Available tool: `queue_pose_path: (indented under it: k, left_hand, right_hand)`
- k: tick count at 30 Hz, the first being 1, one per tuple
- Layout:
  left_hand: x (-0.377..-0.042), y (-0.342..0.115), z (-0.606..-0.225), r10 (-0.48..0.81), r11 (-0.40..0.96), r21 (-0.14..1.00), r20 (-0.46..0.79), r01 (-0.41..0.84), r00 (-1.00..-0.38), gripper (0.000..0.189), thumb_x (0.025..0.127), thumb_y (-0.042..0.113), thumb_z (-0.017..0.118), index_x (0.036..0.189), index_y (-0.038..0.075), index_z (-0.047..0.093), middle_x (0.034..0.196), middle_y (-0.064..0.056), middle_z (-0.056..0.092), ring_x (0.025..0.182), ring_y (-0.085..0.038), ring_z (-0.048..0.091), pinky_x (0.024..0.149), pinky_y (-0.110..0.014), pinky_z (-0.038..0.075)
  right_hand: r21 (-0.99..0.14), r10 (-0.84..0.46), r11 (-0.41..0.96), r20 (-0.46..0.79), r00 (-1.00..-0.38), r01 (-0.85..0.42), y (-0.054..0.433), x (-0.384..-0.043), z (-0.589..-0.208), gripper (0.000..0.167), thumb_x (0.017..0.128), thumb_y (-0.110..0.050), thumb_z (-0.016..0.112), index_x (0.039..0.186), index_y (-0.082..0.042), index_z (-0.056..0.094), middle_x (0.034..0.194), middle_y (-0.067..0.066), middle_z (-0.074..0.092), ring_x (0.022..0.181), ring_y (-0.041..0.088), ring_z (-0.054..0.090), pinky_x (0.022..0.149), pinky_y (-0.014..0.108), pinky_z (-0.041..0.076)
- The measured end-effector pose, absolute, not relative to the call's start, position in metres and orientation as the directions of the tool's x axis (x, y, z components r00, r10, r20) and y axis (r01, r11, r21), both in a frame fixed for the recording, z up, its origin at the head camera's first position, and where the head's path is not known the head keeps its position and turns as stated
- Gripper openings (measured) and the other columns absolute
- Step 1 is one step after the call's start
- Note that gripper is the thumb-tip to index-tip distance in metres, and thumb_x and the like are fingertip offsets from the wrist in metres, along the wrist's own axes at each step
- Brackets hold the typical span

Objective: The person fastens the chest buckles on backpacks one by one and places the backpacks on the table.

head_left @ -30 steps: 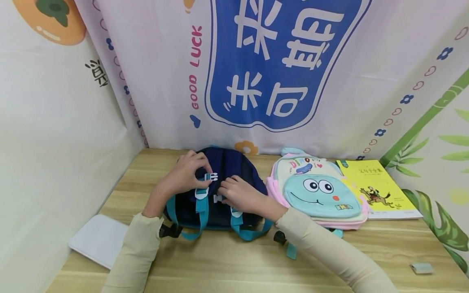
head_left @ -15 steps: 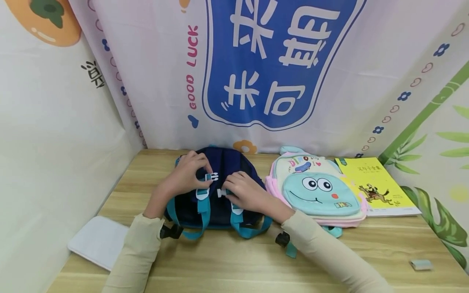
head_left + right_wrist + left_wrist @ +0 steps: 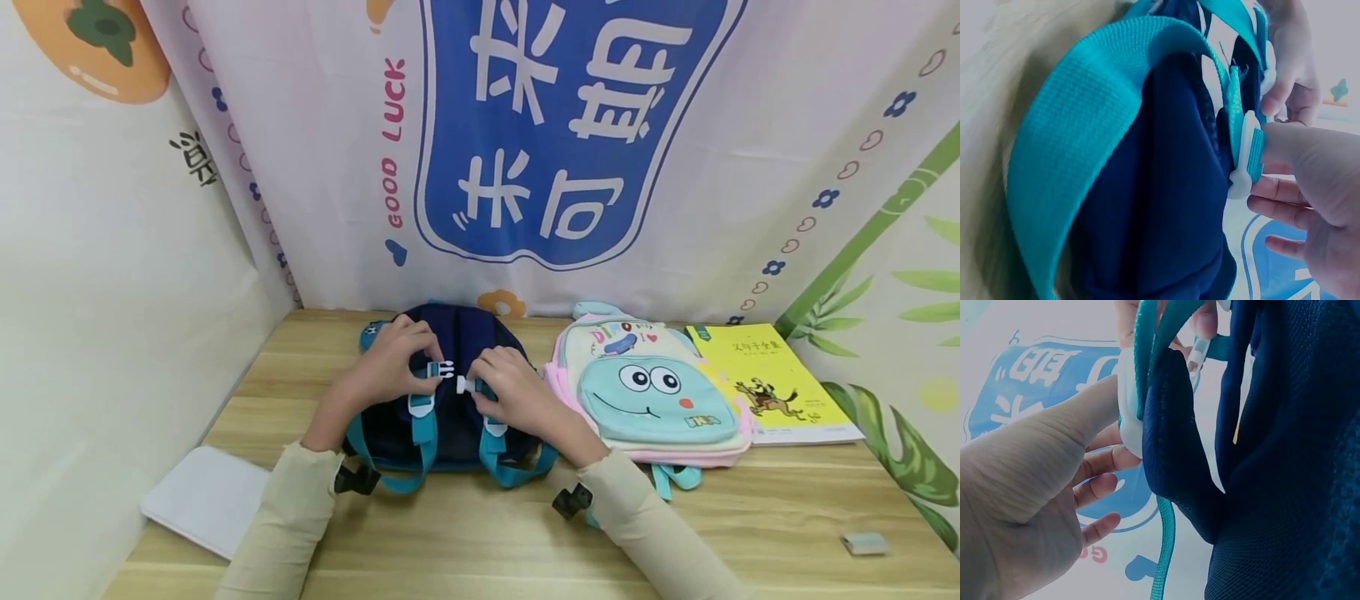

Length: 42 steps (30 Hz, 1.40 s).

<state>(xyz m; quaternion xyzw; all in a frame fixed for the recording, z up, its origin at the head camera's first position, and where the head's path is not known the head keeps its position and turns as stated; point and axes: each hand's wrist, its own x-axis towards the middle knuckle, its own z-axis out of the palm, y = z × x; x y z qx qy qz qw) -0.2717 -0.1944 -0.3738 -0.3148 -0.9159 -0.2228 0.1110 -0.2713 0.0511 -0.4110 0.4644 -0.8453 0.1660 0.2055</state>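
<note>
A navy backpack with teal straps lies on the wooden table, strap side up. Between thumb and fingers, my left hand pinches the white pronged half of a side-release buckle. My right hand holds the white socket half by its strap end. The two halves sit close together with a small gap, prongs facing the socket. White strap adjusters hang below the fingers. In the left wrist view my left hand partly hides behind a padded shoulder strap.
A pink and mint cartoon backpack lies to the right, beside a yellow book. At the left is a flat white object; a small grey piece lies front right. A printed curtain rises behind the table.
My right hand has moved up with the socket half, closing toward the pronged half. My left hand has shifted slightly right, still gripping its half.
</note>
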Motion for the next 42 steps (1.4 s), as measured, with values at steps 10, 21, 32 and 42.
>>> queue_pose_path:
  k: [10, 21, 32, 42]
  left_hand:
    - [-0.272, -0.191, -0.377, 0.547, 0.691, 0.351, 0.317, 0.632, -0.774, 0.021, 0.076, 0.019, 0.087, 0.085, 0.019, 0.069, 0.089, 0.003, 0.062, 0.089, -0.019, 0.044, 0.083, -0.039, 0.036]
    - [-0.273, -0.186, -0.383, 0.559, 0.685, 0.351, 0.309, 0.639, -0.769, 0.021, 0.077, 0.018, 0.086, 0.084, 0.020, 0.066, 0.089, 0.001, 0.060, 0.087, -0.018, 0.040, 0.083, -0.039, 0.034]
    - [-0.276, -0.183, -0.387, 0.560, 0.691, 0.341, 0.304, 0.637, -0.771, 0.020, 0.077, 0.018, 0.085, 0.083, 0.020, 0.066, 0.093, -0.004, 0.062, 0.089, -0.021, 0.038, 0.084, -0.039, 0.031]
    - [-0.276, -0.182, -0.389, 0.556, 0.694, 0.336, 0.311, 0.636, -0.771, 0.022, 0.076, 0.019, 0.086, 0.083, 0.021, 0.066, 0.093, -0.002, 0.060, 0.091, -0.021, 0.038, 0.085, -0.043, 0.031]
  right_hand:
    - [-0.141, -0.663, 0.509, 0.564, -0.492, -0.849, 0.052, -0.272, -0.414, 0.019, 0.082, -0.007, 0.076, 0.097, -0.008, 0.064, 0.094, 0.003, 0.062, 0.086, 0.020, 0.055, 0.084, 0.037, 0.047]
    - [-0.150, -0.645, 0.520, 0.577, -0.501, -0.841, 0.053, -0.274, -0.418, 0.020, 0.080, -0.007, 0.074, 0.096, -0.009, 0.062, 0.094, 0.002, 0.060, 0.086, 0.020, 0.053, 0.085, 0.036, 0.046]
    - [-0.122, -0.651, 0.528, 0.577, -0.493, -0.840, 0.052, -0.274, -0.421, 0.020, 0.081, -0.009, 0.074, 0.095, -0.010, 0.060, 0.092, 0.002, 0.058, 0.086, 0.020, 0.052, 0.088, 0.038, 0.046]
    - [-0.112, -0.657, 0.527, 0.576, -0.487, -0.842, 0.052, -0.274, -0.423, 0.020, 0.081, -0.010, 0.075, 0.094, -0.010, 0.060, 0.091, 0.001, 0.057, 0.085, 0.020, 0.052, 0.088, 0.038, 0.046]
